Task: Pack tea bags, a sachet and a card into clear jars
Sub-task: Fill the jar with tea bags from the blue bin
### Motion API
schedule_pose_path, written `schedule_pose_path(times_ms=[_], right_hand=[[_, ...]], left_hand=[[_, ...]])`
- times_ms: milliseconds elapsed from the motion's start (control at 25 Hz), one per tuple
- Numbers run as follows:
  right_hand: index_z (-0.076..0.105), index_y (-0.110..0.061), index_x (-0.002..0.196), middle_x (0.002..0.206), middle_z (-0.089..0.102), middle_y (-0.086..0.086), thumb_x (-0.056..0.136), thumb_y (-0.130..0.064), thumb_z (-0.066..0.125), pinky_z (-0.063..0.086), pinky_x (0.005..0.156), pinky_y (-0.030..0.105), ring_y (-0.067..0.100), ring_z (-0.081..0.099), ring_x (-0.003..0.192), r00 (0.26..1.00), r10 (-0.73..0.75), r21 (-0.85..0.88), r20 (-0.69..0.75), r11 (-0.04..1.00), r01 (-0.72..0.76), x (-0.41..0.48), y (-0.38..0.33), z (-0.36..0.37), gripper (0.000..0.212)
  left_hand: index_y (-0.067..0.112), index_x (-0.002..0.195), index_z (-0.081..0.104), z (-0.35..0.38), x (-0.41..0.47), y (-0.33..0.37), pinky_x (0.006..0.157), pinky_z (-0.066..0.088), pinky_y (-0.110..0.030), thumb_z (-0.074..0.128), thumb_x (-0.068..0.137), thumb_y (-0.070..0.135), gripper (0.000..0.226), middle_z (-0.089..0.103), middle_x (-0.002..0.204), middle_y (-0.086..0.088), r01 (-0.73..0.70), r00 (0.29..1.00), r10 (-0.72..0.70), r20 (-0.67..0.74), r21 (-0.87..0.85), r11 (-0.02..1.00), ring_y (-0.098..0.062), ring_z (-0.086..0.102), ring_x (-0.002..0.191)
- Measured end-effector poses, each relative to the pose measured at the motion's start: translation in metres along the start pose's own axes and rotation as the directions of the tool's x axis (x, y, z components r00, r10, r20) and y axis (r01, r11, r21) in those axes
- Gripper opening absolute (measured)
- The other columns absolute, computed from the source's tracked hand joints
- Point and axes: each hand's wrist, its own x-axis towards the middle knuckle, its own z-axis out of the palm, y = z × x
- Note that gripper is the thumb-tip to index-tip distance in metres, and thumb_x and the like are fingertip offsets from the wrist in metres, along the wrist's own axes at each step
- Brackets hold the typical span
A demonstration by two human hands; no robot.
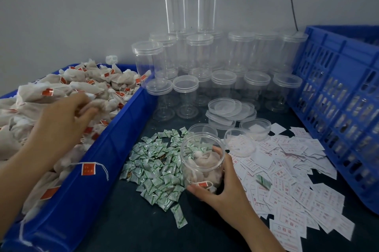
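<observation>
The open jar point(202, 155), with some tea bags point(205, 167) inside, is down at the dark table point(123, 221), between a heap of green sachets point(155, 165) and many white cards point(287, 180). Our right hand point(217, 188) holds it from the near side, with the fingers and thumb curled round its wall. Behind it, empty jars point(200, 54) and loose lids point(225, 108) stand before a grey wall point(82, 5), and a blue crate point(338, 108) is at the right. At the left, a blue tray point(98, 149) is full of more tea bags. Our left hand point(61, 122) lies on them with bent fingers. We cannot tell if they grip one.
</observation>
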Motion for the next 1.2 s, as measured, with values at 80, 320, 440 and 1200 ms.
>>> schedule_pose_path(times_ms=[80,320,440,1200], right_hand=[[0.031,-0.046,0.145,0.138,0.054,-0.021,0.064,-0.051,0.093,0.05,0.101,0.022,0.002,0.057,0.125,1.0,0.0,0.002,-0.004,1.0,0.0,0.0,0.0,0.0,0.102],[0.034,-0.045,0.144,0.136,0.056,-0.02,0.065,-0.048,0.093,0.048,0.101,0.018,0.002,0.058,0.124,1.0,0.002,0.011,-0.007,1.0,-0.002,-0.001,-0.002,0.0,0.099],[0.034,-0.043,0.145,0.138,0.055,-0.018,0.066,-0.046,0.093,0.053,0.098,0.025,0.006,0.058,0.125,1.0,0.001,0.023,0.002,1.0,-0.001,-0.001,-0.003,0.0,0.099],[0.035,-0.041,0.143,0.132,0.056,-0.024,0.067,-0.04,0.093,0.049,0.093,0.012,0.001,0.059,0.121,1.0,0.016,0.048,0.01,0.999,-0.016,-0.001,-0.007,0.0,0.095]], left_hand=[[0.018,0.091,0.061,-0.009,-0.001,0.032,0.066,0.046,-0.03,0.061,0.09,0.021,0.003,0.06,0.078,0.004,-0.118,0.989,0.11,-0.1,-0.082,0.99,-0.011,0.057,0.072],[0.024,0.089,0.068,-0.002,-0.022,0.127,0.062,0.045,-0.012,0.066,0.085,0.02,0.006,0.064,0.075,0.012,-0.253,0.958,0.286,0.016,-0.422,0.871,-0.006,0.058,0.069],[0.024,0.095,0.064,0.029,-0.029,0.138,0.071,0.048,-0.011,0.069,0.086,0.023,0.011,0.062,0.088,0.013,-0.175,0.942,0.283,0.178,-0.461,0.87,0.001,0.059,0.081],[0.015,0.095,0.072,0.105,-0.04,0.085,0.078,0.047,-0.017,0.07,0.086,0.018,0.009,0.064,0.091,0.007,0.062,0.989,-0.017,0.146,-0.31,0.949,-0.004,0.058,0.083]])
